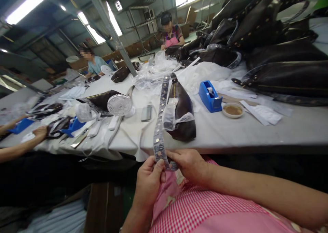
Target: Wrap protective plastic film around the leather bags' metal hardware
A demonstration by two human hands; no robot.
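Observation:
A dark brown leather bag [182,103] with a gold zipper lies on the table before me, a piece of clear plastic wrap [170,115] around its middle. Its long studded strap [160,123], sheathed in clear film, runs down over the table edge to my hands. My left hand [151,173] pinches the strap near its lower bend, thumb on top. At the right side of that bend, my right hand [189,163] has its fingers closed on the strap's film-covered end; the fingertips are partly hidden.
A blue tape dispenser [210,96] and a round dish [232,110] stand right of the bag. Brown bags [289,79] pile up at the far right. A white fan [119,105] stands left. A co-worker's hand [40,133] is at the left; two other people sit across the table.

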